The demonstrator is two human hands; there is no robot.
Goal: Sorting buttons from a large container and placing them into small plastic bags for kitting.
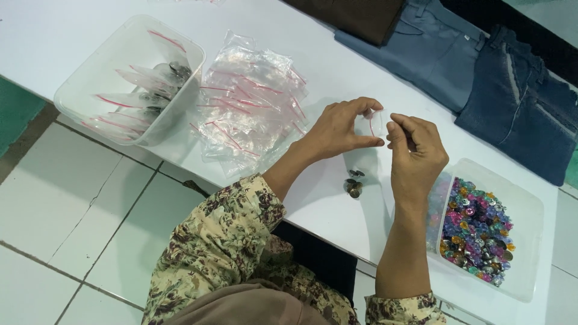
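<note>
The left hand (340,129) and the right hand (415,153) pinch together a small clear plastic zip bag with a red line (374,123), held between their fingertips above the white table (319,198). A few small metal buttons (354,185) lie just below.

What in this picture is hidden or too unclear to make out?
All in the head view:
- Small clear bag: the left hand and right hand cover most of it; contents cannot be seen.
- Filled bags in the left tub: frosted wall blurs them.
- Colourful pieces in the right tub: too small to identify.
- Folded garments: cut off by the top edge.
</note>
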